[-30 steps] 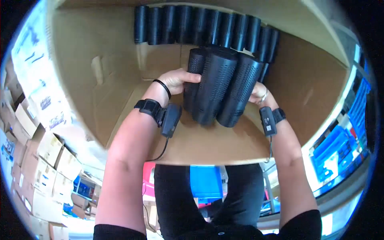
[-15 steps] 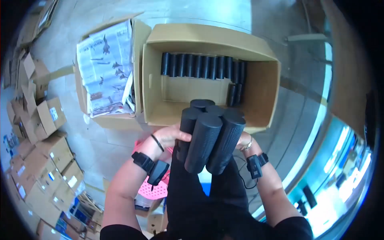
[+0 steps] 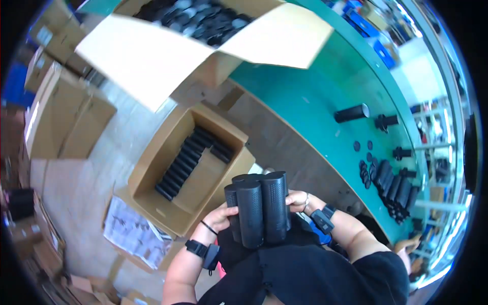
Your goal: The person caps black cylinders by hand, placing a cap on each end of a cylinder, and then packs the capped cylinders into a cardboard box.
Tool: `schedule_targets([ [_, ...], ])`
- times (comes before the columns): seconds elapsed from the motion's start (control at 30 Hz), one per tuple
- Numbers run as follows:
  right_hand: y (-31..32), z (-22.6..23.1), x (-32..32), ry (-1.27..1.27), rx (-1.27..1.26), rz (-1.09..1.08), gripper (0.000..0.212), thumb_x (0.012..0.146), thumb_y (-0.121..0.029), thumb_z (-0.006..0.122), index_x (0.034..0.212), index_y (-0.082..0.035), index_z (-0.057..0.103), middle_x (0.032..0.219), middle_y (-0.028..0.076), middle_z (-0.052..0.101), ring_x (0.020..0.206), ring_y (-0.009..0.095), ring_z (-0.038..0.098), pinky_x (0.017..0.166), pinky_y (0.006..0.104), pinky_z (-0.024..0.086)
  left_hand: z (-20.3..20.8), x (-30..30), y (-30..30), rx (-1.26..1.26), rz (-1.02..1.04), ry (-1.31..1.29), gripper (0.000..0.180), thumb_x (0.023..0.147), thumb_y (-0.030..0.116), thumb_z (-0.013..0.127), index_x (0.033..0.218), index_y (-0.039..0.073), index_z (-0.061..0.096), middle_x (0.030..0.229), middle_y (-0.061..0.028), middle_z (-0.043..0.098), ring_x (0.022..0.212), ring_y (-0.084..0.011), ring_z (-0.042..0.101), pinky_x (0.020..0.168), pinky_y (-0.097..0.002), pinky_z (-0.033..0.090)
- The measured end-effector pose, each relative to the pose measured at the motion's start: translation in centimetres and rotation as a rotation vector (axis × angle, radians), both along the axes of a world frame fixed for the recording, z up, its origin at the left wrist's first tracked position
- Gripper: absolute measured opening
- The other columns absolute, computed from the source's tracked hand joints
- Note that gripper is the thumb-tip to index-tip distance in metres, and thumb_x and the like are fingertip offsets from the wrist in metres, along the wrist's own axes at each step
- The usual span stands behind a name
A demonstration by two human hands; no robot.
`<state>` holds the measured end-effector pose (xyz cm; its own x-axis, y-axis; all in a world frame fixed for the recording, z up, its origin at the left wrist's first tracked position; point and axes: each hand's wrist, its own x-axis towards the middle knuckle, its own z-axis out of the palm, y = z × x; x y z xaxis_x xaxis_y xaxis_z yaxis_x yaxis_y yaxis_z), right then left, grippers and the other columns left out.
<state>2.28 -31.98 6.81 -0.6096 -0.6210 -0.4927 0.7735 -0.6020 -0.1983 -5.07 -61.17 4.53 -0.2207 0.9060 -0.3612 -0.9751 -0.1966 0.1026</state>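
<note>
Between my two hands is a bundle of several black cylinders (image 3: 250, 213) with a dotted texture, held upright against each other in front of my body. My left hand (image 3: 219, 217) grips the bundle's left side, thumb on the outer cylinder. On the opposite side my right hand (image 3: 296, 201) presses in, its fingers partly hidden behind the cylinders. Just beyond and to the left stands an open carton (image 3: 216, 124). Inside it, a row of similar black cylinders (image 3: 179, 168) lines one side, with a few more at the far end.
A green worktable (image 3: 300, 96) runs along the right, bearing loose black cylinders (image 3: 394, 188), discs and a larger tube (image 3: 352, 113). A flapped carton (image 3: 147, 56) of black discs stands at the top. A paper-covered box (image 3: 134, 231) adjoins the open carton; more cartons (image 3: 71, 117) stand left.
My view has swung to the right, bringing the green worktable and the carton of discs into sight. The bundle stays in both hands, now away from the open carton and closer to my body.
</note>
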Motion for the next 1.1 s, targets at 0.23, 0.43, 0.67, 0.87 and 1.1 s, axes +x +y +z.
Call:
schedule_targets([
  [0.23,13.5,2.3,5.2,0.088,0.029,-0.271,0.071,0.075,-0.024,0.078,0.133,0.0,0.045,0.131,0.013,0.053,0.121,0.027,0.051,0.107,0.045,0.037,3.1,-4.0,16.8,0.011,-0.295,0.012,0.055,0.084,0.024,0.071,0.13,0.002,0.05,0.124,-0.0121,0.059,0.114,-0.0253,0.057,0.101,-0.0416,0.044],
  [0.43,22.3,5.9,3.3,0.118,0.019,-0.415,0.063,0.08,-0.024,0.074,0.131,0.0,0.047,0.128,0.014,0.055,0.119,0.027,0.053,0.106,0.0427,0.039,5.2,-7.2,27.8,-0.106,-0.294,0.084,0.046,0.083,0.027,0.072,0.119,0.002,0.059,0.117,-0.0123,0.063,0.107,-0.0231,0.061,0.094,-0.0411,0.05],
  [0.67,27.2,4.7,-2.5,0.209,-0.016,-0.475,0.054,0.082,-0.023,0.073,0.125,0.001,0.051,0.121,0.014,0.058,0.112,0.025,0.058,0.1,0.0407,0.045,5.4,-14.3,33.5,-0.152,-0.283,0.217,0.048,0.081,0.027,0.074,0.119,0.003,0.058,0.115,-0.0123,0.064,0.104,-0.0239,0.062,0.092,-0.0424,0.051],
  [0.87,29.3,4.3,-9.0,0.235,0.008,-0.549,0.051,0.085,-0.024,0.07,0.126,0.0,0.051,0.122,0.012,0.058,0.113,0.024,0.058,0.099,0.0395,0.046,3.9,-22.3,37.2,-0.191,-0.255,0.305,0.045,0.083,0.028,0.072,0.119,0.005,0.058,0.111,-0.0096,0.066,0.1,-0.0222,0.065,0.088,-0.0392,0.054],
  [1.1,31.1,5.0,-16.4,0.193,0.047,-0.678,0.063,0.082,-0.02,0.074,0.133,-0.003,0.042,0.125,0.012,0.056,0.116,0.025,0.055,0.101,0.0419,0.044,0.3,-31.3,41.1,-0.181,-0.267,0.29,0.04,0.09,0.029,0.064,0.117,0.0,0.057,0.113,-0.0132,0.064,0.1,-0.0238,0.064,0.088,-0.0401,0.054],
])
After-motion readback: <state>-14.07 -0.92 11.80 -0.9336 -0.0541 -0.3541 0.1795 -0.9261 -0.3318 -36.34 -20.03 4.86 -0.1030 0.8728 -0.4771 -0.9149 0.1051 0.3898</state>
